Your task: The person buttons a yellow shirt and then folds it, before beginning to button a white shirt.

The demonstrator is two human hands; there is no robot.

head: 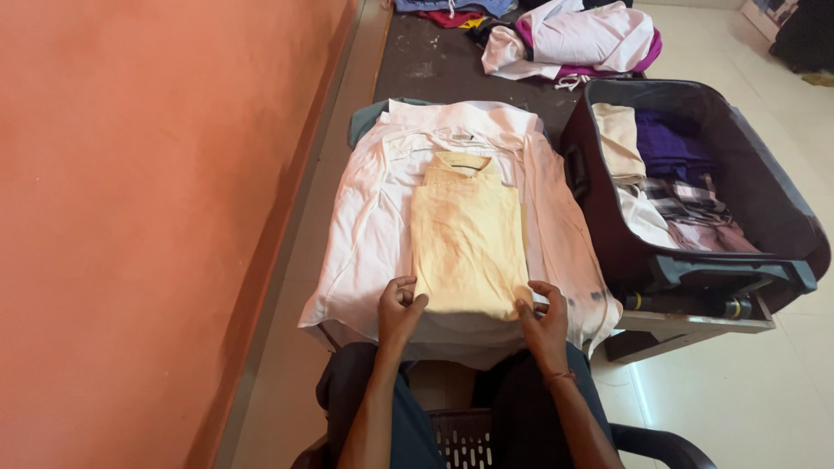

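Your left hand [400,306] and right hand [544,314] pinch the near corners of the folded yellow shirt [467,239], fingers closed on its hem. It lies at frame centre on a white shirt [369,226]. An open suitcase [764,200] sits at right.

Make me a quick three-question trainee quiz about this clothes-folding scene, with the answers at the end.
1. True or false: the folded yellow shirt lies on top of a white shirt.
2. Which side of the yellow shirt is the open suitcase on?
A. the person's left
B. the person's right
C. behind the person
3. Which edge of the yellow shirt do the left hand and right hand touch?

Key:
1. True.
2. B.
3. The near bottom edge, one hand at each corner.
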